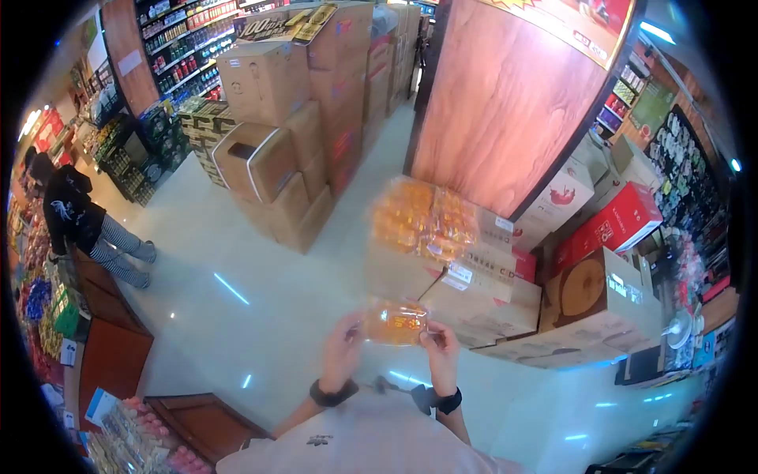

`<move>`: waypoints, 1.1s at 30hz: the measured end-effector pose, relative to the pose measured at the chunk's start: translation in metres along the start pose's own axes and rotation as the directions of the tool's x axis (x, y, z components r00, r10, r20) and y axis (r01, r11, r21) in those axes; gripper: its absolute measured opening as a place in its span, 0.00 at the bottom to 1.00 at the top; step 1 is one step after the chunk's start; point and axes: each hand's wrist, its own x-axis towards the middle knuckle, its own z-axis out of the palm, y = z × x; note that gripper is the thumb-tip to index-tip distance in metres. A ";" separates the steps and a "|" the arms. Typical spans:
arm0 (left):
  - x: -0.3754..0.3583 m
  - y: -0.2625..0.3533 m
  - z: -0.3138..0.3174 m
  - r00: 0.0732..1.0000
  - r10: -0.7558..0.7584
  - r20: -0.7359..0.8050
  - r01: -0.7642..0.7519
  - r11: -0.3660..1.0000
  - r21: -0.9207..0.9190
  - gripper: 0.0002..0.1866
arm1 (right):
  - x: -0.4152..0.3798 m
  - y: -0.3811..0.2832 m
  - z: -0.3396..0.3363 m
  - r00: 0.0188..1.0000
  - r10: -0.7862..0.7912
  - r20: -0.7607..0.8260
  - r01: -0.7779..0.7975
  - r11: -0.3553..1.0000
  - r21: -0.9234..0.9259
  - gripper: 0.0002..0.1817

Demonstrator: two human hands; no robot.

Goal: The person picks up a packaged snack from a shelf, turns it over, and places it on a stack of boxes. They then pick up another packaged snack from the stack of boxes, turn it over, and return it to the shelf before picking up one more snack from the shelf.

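Note:
An orange packet in clear, shiny plastic (397, 324) is held up level in front of my chest. My left hand (344, 345) grips its left end, fingers closed and slightly blurred. At its right end my right hand (441, 351) pinches the wrapper between thumb and fingers. Just beyond the packet, more orange plastic-wrapped packets (426, 221) lie piled on cardboard boxes. What is inside the packet is too blurred to make out. Each wrist wears a dark band.
Tall stacks of cardboard cartons (264, 162) stand ahead on the left. A wood-faced pillar (493, 103) rises behind the packets. Low cardboard boxes (493, 308) line the right side, with a red box (608, 225) behind them. Another person (79, 209) stands far left by shelves.

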 end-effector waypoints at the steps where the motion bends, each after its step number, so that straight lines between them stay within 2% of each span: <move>1: 0.015 0.005 -0.002 1.000 -0.010 0.022 0.011 1.000 -0.025 0.16 | 0.010 -0.005 0.006 1.000 -0.017 -0.015 0.017 1.000 -0.010 0.13; 4: 0.060 0.020 -0.016 0.997 0.055 0.051 -0.053 0.998 -0.036 0.17 | 0.043 -0.026 0.032 0.998 -0.063 -0.015 0.062 0.997 -0.036 0.12; 7: 0.098 0.014 -0.025 0.993 0.106 0.059 -0.094 0.980 -0.174 0.19 | 0.070 -0.050 0.053 0.991 -0.130 0.008 0.131 0.991 -0.040 0.15; 8: 0.109 0.014 -0.027 0.993 0.103 0.059 -0.094 0.986 -0.140 0.19 | 0.078 -0.051 0.057 0.984 -0.177 0.011 0.177 0.984 -0.027 0.15; 11: 0.146 0.011 -0.028 0.983 0.131 0.129 -0.113 0.984 -0.135 0.22 | 0.097 -0.067 0.063 0.987 -0.159 0.014 0.160 0.986 -0.055 0.16; 15: 0.194 0.039 -0.010 0.949 0.122 0.292 -0.055 0.972 -0.228 0.24 | 0.143 -0.080 0.047 0.976 -0.219 0.013 0.220 0.974 -0.060 0.18; 18: 0.244 0.050 0.012 0.894 0.230 0.383 -0.225 0.973 -0.059 0.27 | 0.189 -0.085 0.038 0.974 -0.227 -0.001 0.226 0.969 -0.097 0.19; 21: 0.291 0.037 0.036 0.875 0.195 0.443 -0.283 0.948 0.143 0.28 | 0.240 -0.087 0.030 0.967 -0.247 0.059 0.251 0.965 -0.080 0.20; 23: 0.321 0.036 0.050 0.853 0.168 0.494 -0.294 0.937 0.188 0.27 | 0.269 -0.086 0.024 0.959 -0.269 0.091 0.277 0.957 -0.090 0.21; 24: 0.336 0.036 0.058 0.839 0.155 0.521 -0.301 0.930 0.209 0.27 | 0.281 -0.091 0.021 0.971 -0.215 0.102 0.229 0.961 -0.157 0.22; 27: 0.376 0.036 0.072 0.803 0.019 0.596 -0.231 0.931 0.282 0.26 | 0.310 -0.092 0.018 0.993 -0.050 0.108 0.068 0.984 -0.165 0.20; 29: 0.389 0.027 0.084 0.798 0.049 0.601 -0.240 0.940 0.242 0.26 | 0.323 -0.102 0.017 0.990 0.046 0.131 -0.015 0.974 -0.228 0.20; 30: 0.395 0.022 0.089 0.798 0.066 0.599 -0.244 0.944 0.221 0.25 | 0.330 -0.099 0.014 0.990 0.038 0.133 0.001 0.959 -0.283 0.20; 31: 0.401 0.015 0.094 0.794 0.018 0.607 -0.197 0.953 0.230 0.25 | 0.336 -0.096 0.011 0.990 0.030 0.135 0.017 0.942 -0.336 0.21; 33: 0.410 0.002 0.100 0.783 -0.077 0.617 -0.100 0.964 0.247 0.25 | 0.345 -0.073 0.007 0.988 -0.091 0.125 0.140 0.874 -0.465 0.21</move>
